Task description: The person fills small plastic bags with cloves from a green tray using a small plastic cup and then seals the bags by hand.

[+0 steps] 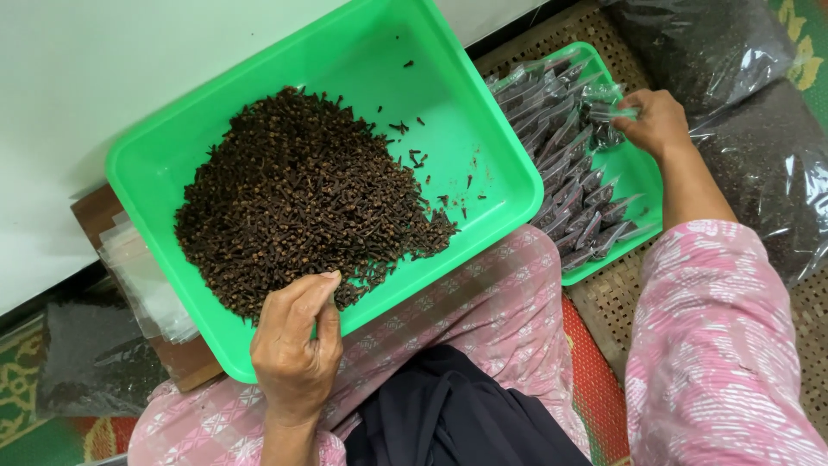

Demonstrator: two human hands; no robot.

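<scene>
Right hand (657, 121) sets a filled packet (609, 112) into the small tray (642, 185), upper right; left hand (295, 345) pinches cloves (293, 198), needing an empty bag (142, 276).

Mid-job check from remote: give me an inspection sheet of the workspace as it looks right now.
Surface: woven mat on the floor; large green tray rests on the person's lap.
Job's things: heap of cloves in the large tray; small filled bags lined up in a smaller green tray.
Clutter: stack of empty clear bags on a wooden board; big dark filled sacks at the right.
Grippers: left hand at the heap's near edge; right hand holding one small bag over the smaller tray.
Cables: nothing seen.
Surroundings: white wall, patterned rug.
</scene>
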